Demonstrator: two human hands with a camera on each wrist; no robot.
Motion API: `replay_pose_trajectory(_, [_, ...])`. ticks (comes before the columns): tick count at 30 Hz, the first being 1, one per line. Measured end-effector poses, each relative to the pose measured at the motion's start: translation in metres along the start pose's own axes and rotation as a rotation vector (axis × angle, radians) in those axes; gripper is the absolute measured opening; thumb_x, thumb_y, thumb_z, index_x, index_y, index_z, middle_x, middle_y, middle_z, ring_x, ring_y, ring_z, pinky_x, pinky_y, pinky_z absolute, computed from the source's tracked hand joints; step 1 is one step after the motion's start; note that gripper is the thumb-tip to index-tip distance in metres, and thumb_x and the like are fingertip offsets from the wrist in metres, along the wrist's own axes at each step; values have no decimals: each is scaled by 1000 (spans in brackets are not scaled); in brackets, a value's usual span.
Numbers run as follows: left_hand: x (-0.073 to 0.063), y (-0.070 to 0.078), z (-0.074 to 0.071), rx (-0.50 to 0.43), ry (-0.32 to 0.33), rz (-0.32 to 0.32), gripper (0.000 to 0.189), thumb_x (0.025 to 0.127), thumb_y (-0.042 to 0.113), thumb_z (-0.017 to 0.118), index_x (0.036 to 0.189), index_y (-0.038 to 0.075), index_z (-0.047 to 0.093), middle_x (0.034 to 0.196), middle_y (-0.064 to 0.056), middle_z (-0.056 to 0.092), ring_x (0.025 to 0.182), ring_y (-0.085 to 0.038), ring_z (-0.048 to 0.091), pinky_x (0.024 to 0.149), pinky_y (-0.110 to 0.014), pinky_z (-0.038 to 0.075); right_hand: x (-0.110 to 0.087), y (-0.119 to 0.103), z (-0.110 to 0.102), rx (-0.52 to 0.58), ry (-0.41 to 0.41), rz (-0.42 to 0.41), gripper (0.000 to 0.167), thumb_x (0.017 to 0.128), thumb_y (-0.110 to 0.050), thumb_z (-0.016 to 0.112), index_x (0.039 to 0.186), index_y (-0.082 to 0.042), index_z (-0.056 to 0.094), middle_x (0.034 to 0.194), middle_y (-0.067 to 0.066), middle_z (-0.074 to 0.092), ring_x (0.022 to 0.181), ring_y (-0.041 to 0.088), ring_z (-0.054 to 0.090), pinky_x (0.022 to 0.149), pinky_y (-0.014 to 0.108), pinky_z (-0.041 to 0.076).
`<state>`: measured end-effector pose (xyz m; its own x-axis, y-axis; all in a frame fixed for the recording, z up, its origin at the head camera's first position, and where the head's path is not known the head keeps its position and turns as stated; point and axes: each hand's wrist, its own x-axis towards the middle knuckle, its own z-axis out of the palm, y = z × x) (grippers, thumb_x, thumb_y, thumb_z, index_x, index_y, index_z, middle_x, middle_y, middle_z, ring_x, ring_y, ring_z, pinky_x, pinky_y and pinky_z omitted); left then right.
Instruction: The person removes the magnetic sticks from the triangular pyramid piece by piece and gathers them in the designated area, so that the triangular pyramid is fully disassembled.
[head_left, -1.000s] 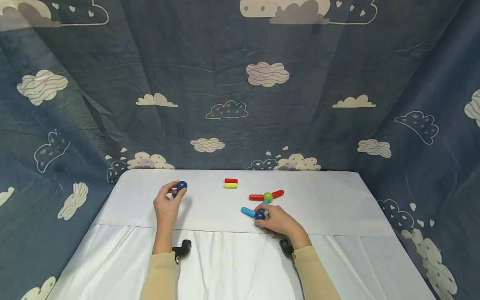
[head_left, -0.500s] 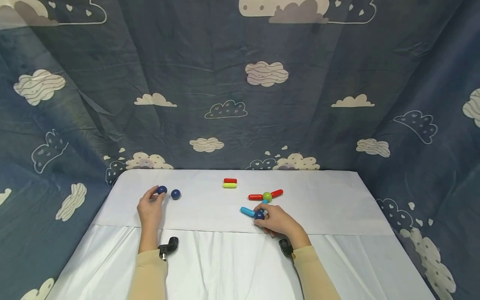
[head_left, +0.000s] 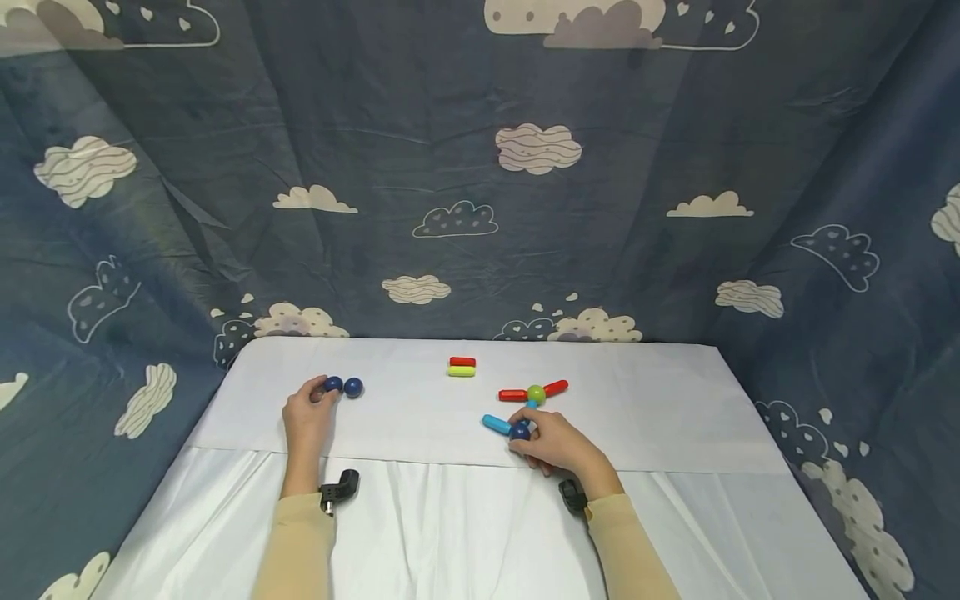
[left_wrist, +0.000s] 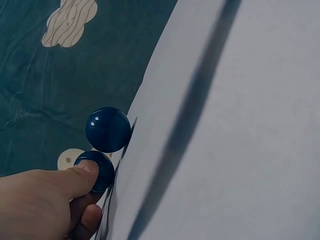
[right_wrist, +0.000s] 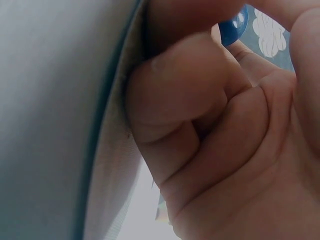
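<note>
In the head view my left hand [head_left: 307,417] pinches a dark blue ball [head_left: 333,384] between thumb and fingers at the table's left side. Close beside it on the right sits a second dark blue ball [head_left: 353,387]. The left wrist view shows the thumb pressed on the held ball [left_wrist: 102,172]. My right hand [head_left: 558,442] grips another blue ball [head_left: 520,431], part of a group of pieces. A light blue stick [head_left: 496,423] reaches left from it. Another short light blue piece leads up to a green ball [head_left: 536,394], which has a red stick [head_left: 513,395] on either side.
A short red stick [head_left: 462,362] and a yellow-green stick [head_left: 461,372] lie side by side at the back middle of the white table [head_left: 637,417]. A dark blue curtain [head_left: 420,100] with clouds surrounds the table's back and sides.
My left hand moved left with one blue ball, then slightly right, bringing it close beside the other ball, which stays on the table. My right hand has kept its place and grip.
</note>
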<state>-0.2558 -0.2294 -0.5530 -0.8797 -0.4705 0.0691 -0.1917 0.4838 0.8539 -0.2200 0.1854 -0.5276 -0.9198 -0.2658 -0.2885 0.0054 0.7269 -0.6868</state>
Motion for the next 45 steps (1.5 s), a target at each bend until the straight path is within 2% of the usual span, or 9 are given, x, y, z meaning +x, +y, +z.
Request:
replay_pose_trajectory(19, [-2, 1, 1, -16, -4, -23, 48, 102, 21, 70, 146, 5, 61, 134, -23, 66, 121, -37, 56, 111, -56, 39, 3, 3, 0, -9, 3, -4, 39, 97, -31, 78, 132, -21, 66, 61, 3, 63, 43, 17, 53, 50, 27, 45])
replay_pose_trajectory(25, [-9, 0, -5, -93, 62, -25, 49, 101, 22, 70, 146, 6, 61, 146, -20, 62, 131, -38, 56, 116, -55, 40, 3, 3, 0, 2, -4, -9, 40, 97, -31, 78, 133, -20, 66, 61, 3, 63, 43, 17, 53, 50, 27, 45])
replay_pose_trajectory(28, [-13, 1, -7, -147, 154, 41, 42, 100, 17, 72, 140, 4, 65, 142, -19, 63, 127, -38, 58, 113, -53, 40, 2, 3, 1, 1, -13, -5, 41, 97, -31, 78, 134, -19, 65, 62, 3, 63, 44, 17, 53, 50, 27, 45])
replay_pose_trajectory(31, [-16, 8, -4, -210, 252, 179, 33, 98, 11, 75, 129, 1, 70, 132, -18, 68, 117, -37, 60, 106, -49, 41, 3, 2, -1, -5, -8, -3, 40, 97, -30, 78, 133, -19, 65, 61, 3, 63, 43, 17, 53, 50, 27, 45])
replay_pose_trajectory(34, [-22, 22, 5, -265, 290, 328, 26, 95, 5, 78, 119, 0, 74, 119, -19, 72, 107, -36, 62, 99, -47, 42, 4, 1, -2, -12, 4, -8, 39, 97, -29, 78, 133, -19, 66, 60, 3, 63, 43, 16, 52, 49, 26, 44])
replay_pose_trajectory(36, [-30, 33, 16, -291, 273, 409, 22, 93, 4, 80, 114, 0, 75, 112, -18, 74, 101, -36, 64, 96, -47, 43, 3, 1, -3, -13, 5, -12, 39, 97, -29, 78, 133, -19, 66, 60, 3, 63, 43, 16, 52, 49, 26, 44])
replay_pose_trajectory(38, [-40, 43, 28, -298, 216, 474, 20, 92, 4, 81, 111, 1, 76, 107, -17, 75, 96, -34, 66, 94, -48, 45, 3, 2, -2, -13, 1, -14, 40, 97, -29, 78, 133, -19, 65, 60, 3, 63, 43, 16, 53, 49, 26, 45])
replay_pose_trajectory(41, [-56, 56, 49, -262, 75, 532, 19, 92, 8, 82, 111, 5, 77, 107, -12, 77, 94, -31, 69, 92, -46, 49, 3, 2, -1, -9, -8, -18, 39, 98, -30, 77, 133, -18, 65, 60, 3, 63, 43, 16, 53, 49, 27, 44])
replay_pose_trajectory(45, [-75, 67, 70, -175, -159, 548, 21, 93, 14, 82, 114, 13, 77, 112, -3, 77, 98, -23, 71, 92, -44, 55, 3, 2, 1, -8, -9, -36, 37, 100, -32, 75, 132, -17, 65, 59, 2, 62, 42, 16, 52, 49, 27, 43])
